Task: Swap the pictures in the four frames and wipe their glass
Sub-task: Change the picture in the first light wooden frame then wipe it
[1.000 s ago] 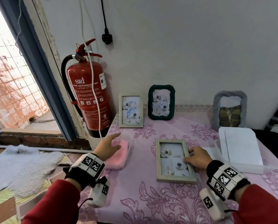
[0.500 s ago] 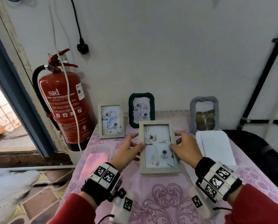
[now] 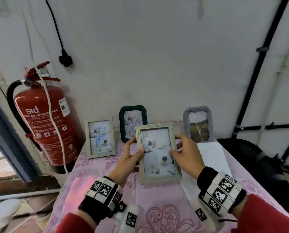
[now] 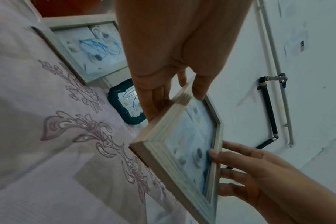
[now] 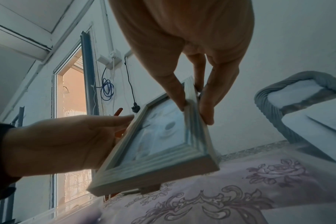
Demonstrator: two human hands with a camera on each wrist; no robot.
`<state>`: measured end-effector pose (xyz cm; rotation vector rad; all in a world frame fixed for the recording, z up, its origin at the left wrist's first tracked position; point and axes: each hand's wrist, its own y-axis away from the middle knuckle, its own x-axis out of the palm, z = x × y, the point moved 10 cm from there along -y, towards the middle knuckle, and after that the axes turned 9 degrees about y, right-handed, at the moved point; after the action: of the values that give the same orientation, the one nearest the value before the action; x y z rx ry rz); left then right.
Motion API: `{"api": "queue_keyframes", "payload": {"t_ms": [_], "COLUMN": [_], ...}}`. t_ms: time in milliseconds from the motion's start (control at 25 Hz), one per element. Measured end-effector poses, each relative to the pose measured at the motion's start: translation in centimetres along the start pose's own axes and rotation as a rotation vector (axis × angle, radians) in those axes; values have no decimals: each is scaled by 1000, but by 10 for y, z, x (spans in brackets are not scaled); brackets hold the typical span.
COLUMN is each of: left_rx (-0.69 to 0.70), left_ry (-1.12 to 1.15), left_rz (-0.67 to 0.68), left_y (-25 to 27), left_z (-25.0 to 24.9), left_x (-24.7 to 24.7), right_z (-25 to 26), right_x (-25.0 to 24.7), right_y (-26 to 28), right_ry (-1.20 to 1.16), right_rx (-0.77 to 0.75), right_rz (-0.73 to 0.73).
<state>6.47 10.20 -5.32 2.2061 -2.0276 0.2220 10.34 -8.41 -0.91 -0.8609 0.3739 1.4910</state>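
A pale wooden picture frame (image 3: 158,151) is held tilted up above the pink tablecloth (image 3: 157,204), glass towards me. My left hand (image 3: 132,157) pinches its left edge, thumb on the front and fingers behind. My right hand (image 3: 185,153) pinches its right edge the same way. The wrist views show the held frame (image 4: 184,151) (image 5: 159,139) clear of the cloth. Three other frames stand against the wall: a pale wooden frame (image 3: 100,137) with blue scribbles, a dark green frame (image 3: 132,122), and a grey frame (image 3: 198,124) with a cat picture.
A red fire extinguisher (image 3: 47,121) hangs left of the table. A pink cloth (image 3: 78,192) lies at the table's left edge. White sheets (image 3: 211,158) lie right of the held frame. A black bag (image 3: 251,157) sits at the right; a doorway opens at the far left.
The frame lay flat with my right hand on it while my left reached to the pink cloth. Both hands then took the frame and lifted it upright.
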Motion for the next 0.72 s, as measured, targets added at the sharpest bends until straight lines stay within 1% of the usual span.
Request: {"api": "queue_keyframes", "payload": {"t_ms": [200,280,360,440,520,600,720], "left_rx": [46,64,79,85,78,81,107], "left_ry": [63,69,80,78,79,101,113], "left_rz": [-48,-45,-28,-16,-9,-7,6], "left_y": [-29,-43,-58,-76,-96,-120,-158], "left_z": [-8,-11,-15,-18,-20,-22,-26], "left_x": [1,2,6,9,13,17,26], "right_z": [1,1,1,3,12,23,29], "right_x": [2,1,-1,-7,-23,-36,-38], "right_y": [-16,-27,-44,-66,-92,-126,-182], "right_ry": [55,50,60,62,74,141,280], "right_rx": [-19,-28,-34,-37,-78,-155,-234], "right_rz": [29,46,97,142,109,63,115]}}
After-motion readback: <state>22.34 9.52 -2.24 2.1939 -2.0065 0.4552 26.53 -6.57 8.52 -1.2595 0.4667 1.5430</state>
